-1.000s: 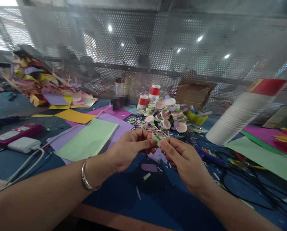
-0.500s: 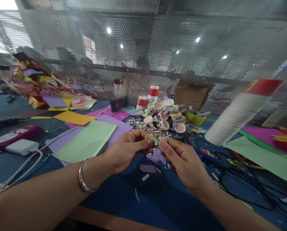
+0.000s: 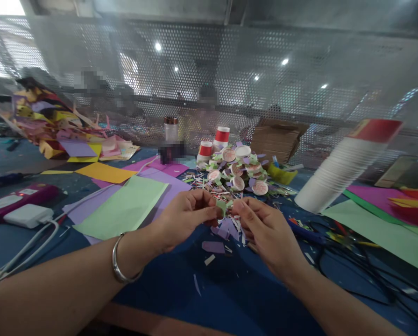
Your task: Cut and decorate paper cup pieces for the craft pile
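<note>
My left hand [image 3: 194, 219], with a silver bangle at the wrist, pinches a small green paper piece [image 3: 222, 208] between thumb and fingers. Close beside it, my right hand [image 3: 265, 228] is closed in a pinch at a small pale green bit [image 3: 229, 204]. Whether that bit is joined to the larger piece is too small to tell. Purple paper scraps [image 3: 226, 228] lie on the blue table [image 3: 166, 294] just below the fingers. Behind the hands rises a heap of cut-down paper cup bottoms [image 3: 237, 183] with green and purple paper tabs around them.
Green paper sheets [image 3: 124, 205] lie at left, near a purple device [image 3: 23, 198] and white charger [image 3: 28, 215]. A tall leaning stack of paper cups [image 3: 338, 172] stands at right, above black cables [image 3: 363, 275]. Two red-and-white cups [image 3: 222, 135] and cardboard [image 3: 277, 140] are farther back.
The view has shifted slightly. The green paper piece in my left hand has turned a little and shows flatter. My right fingertips have moved slightly up, still close to the left ones.
</note>
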Tool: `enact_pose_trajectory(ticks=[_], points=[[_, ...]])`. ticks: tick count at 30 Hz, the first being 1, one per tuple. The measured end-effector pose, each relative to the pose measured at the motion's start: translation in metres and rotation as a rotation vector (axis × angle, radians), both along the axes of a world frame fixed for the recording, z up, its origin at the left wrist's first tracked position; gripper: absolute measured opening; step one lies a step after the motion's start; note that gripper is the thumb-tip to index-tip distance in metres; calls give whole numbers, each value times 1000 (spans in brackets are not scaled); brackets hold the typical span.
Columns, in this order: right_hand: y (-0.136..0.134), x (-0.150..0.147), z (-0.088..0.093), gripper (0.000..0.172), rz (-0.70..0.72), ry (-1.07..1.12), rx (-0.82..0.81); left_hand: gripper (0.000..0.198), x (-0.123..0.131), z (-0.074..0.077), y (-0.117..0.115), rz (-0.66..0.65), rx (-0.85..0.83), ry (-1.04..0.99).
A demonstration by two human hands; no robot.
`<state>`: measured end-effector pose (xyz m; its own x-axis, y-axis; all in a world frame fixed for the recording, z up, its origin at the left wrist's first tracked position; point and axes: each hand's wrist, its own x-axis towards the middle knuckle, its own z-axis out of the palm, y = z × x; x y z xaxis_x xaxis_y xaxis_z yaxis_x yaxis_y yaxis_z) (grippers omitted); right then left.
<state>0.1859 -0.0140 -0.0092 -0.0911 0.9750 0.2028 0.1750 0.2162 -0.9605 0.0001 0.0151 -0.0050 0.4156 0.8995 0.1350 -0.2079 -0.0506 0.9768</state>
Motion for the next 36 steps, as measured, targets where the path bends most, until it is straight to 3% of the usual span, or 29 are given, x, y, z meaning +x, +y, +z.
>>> enact_pose_trajectory(ticks=[6,10,17,20,31,36], points=[[1,-3,4,26,100,-4,-4,15,-2,-2,1,-26,190,263],[-1,-4,7,21,124,21,-9,12,-1,0,-2,2,197,268],[-7,-6,10,19,103,77,-5,25,3,2,-15,-116,-157,-66],[-7,-6,10,18,75,81,20,29,4,1,-17,-124,-215,-132],[-3,1,4,39,108,21,-7,15,-4,10,-5,152,75,-13],[-3,0,7,38,127,-152,53,16,-8,12,-3,167,152,27]])
